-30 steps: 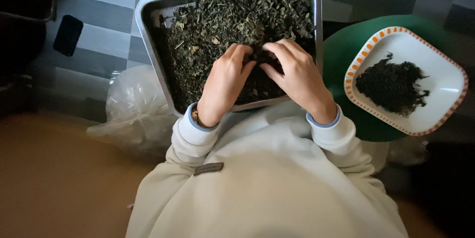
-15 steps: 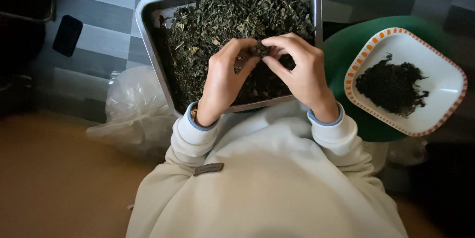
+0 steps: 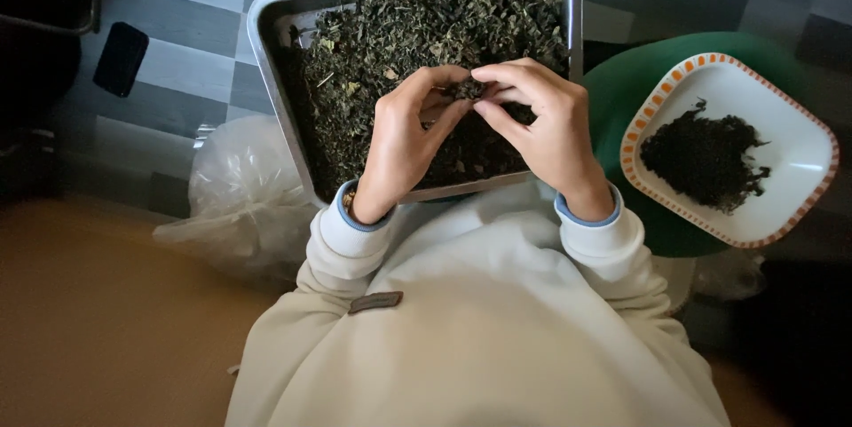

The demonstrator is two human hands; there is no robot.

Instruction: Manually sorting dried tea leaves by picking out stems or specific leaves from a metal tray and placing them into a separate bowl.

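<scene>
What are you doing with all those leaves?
A person sits over a metal tray full of dried green leaves. The left hand and right hand pinch a small clump between their fingertips above the tray. To the right, a white dish with an orange rim holds a pile of darker leaves.

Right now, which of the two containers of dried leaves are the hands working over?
The metal tray: both the left hand and right hand pinch a small clump above its leaves. The white orange-rimmed dish sits untouched to the right.
</scene>
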